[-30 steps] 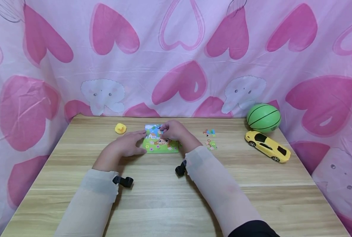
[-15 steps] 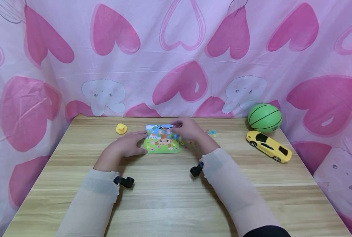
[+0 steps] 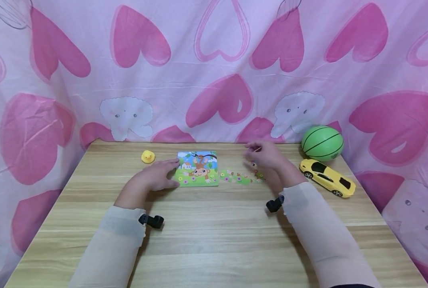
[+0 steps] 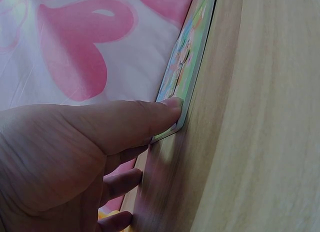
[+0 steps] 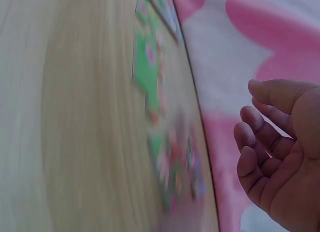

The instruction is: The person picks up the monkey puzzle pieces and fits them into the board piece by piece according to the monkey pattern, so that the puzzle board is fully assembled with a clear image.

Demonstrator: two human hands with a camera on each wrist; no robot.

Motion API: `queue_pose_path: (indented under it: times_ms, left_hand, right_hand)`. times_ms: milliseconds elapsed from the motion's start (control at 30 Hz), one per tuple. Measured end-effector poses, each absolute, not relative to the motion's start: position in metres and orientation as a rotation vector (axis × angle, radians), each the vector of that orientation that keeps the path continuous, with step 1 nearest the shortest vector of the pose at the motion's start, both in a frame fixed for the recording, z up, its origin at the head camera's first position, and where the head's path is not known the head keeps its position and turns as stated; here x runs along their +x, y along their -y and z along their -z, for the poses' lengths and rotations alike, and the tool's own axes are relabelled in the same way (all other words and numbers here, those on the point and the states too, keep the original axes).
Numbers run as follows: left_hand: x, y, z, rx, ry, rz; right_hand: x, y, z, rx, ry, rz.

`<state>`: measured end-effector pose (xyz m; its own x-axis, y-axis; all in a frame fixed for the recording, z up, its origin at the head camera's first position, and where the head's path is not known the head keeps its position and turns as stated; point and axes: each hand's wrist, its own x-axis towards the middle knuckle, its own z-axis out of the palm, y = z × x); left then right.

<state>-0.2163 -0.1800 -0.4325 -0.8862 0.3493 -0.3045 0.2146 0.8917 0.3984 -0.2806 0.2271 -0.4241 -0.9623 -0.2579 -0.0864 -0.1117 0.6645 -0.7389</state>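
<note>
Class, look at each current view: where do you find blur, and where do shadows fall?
Head: dark shadows on the wooden table along the inner edges of both sleeves; left wrist: dim light, left hand fairly sharp; right wrist: loose puzzle pieces smeared, right hand much crisper.

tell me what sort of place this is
Probably a play corner, perhaps indoors, judging by the pink heart-print cloth hanging behind the wood-grain table and the monkey puzzle lying on it.
</note>
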Motion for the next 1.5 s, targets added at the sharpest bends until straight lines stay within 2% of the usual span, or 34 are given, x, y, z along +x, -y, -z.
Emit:
queue_pose_path:
  times_ms: [500,1200,1500]
  left_hand:
    - [-0.218,0.179,0.434,0.425,-2.690,-0.501]
    - [-0.218,0.180,0.432,0.420,-2.687,-0.503]
    - [-0.219,0.181,0.435,0.429,-2.691,-0.512]
  right_hand:
    - [-0.291,-0.281,0.449,-0.250,-2.651,1.079]
    - [-0.293,-0.275,0.446,-0.197,-2.686,0.868]
    - [-0.286,-0.265,0.444,-0.215,-2.668,0.993]
